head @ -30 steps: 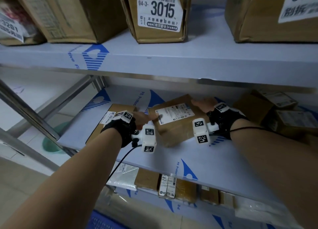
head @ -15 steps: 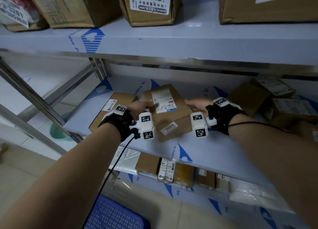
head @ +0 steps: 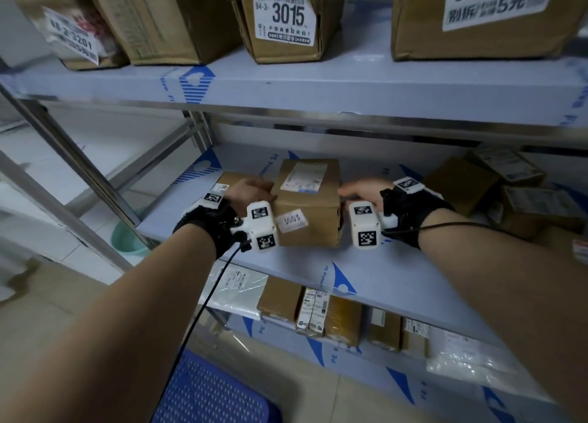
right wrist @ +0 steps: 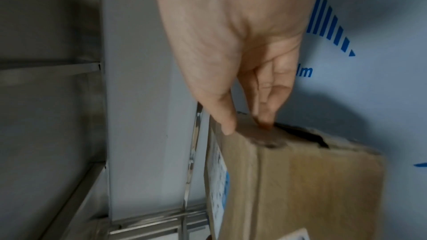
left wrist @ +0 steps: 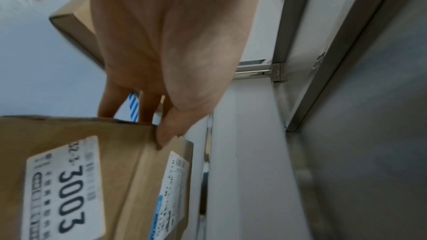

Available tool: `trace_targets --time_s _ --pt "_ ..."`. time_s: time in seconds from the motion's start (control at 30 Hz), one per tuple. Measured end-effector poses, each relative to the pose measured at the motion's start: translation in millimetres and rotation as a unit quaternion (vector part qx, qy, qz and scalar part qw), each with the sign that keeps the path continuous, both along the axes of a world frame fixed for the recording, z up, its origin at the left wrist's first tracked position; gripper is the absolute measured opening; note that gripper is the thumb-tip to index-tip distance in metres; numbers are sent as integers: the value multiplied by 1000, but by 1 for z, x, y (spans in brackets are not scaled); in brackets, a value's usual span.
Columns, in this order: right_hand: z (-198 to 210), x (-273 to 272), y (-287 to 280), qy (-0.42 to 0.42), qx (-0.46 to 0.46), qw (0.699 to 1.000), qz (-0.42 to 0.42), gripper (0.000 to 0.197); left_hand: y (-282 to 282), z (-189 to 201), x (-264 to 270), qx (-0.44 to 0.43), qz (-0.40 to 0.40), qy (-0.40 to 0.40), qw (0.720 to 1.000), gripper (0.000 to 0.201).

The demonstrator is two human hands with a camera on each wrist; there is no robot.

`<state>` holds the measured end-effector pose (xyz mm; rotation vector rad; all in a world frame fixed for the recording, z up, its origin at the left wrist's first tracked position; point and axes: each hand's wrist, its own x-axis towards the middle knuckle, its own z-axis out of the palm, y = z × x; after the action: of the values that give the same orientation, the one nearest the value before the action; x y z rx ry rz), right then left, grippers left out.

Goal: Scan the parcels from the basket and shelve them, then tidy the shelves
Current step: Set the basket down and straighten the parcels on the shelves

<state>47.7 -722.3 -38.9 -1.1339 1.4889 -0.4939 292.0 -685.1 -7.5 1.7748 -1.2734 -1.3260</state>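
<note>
A brown cardboard parcel (head: 305, 212) stands on the middle shelf (head: 366, 263), with a shipping label on top and a small "3003" label on its front. My left hand (head: 257, 188) holds its left side. In the left wrist view the thumb of this left hand (left wrist: 148, 125) lies on the top edge of the parcel (left wrist: 115, 171), and the fingers reach down behind it. My right hand (head: 353, 192) holds the right side. Seen from the right wrist, the right hand (right wrist: 246, 125) has thumb and fingertips on the far upper corner of the parcel (right wrist: 300, 180).
A flat parcel (head: 229, 180) lies just left of my left hand. Several boxes (head: 477, 184) are piled at the right of the same shelf. Big cartons, one marked 3015 (head: 286, 18), stand on the shelf above. Small parcels (head: 318, 314) line the lower shelf, and a blue basket (head: 210, 394) sits on the floor.
Both hands turned the parcel from a tilt, with its shipping label towards me, to level with the 3003 label in front. It now sits squarely on the shelf.
</note>
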Motion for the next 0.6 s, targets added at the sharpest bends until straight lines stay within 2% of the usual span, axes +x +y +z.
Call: trace_targets --time_s 0.03,0.1,0.17,0.4,0.47,0.6 --pt "-3 3 6 -6 3 1000 -1 12 6 -2 3 17 -2 -6 1000 49" --pt "-11 14 14 23 -11 999 27 30 17 -10 10 49 -16 -9 999 43" --pt "-16 31 15 49 -47 996 51 37 25 -17 15 67 -19 -12 998 39" --pt "-30 102 -2 -44 -61 995 64 45 15 -17 77 82 70 -42 993 61" --pt "-35 123 -5 -70 -51 992 87 49 10 -18 95 78 94 -46 991 61" --pt "-38 138 -13 -102 -43 992 60 50 -2 -21 107 70 97 -48 992 57"
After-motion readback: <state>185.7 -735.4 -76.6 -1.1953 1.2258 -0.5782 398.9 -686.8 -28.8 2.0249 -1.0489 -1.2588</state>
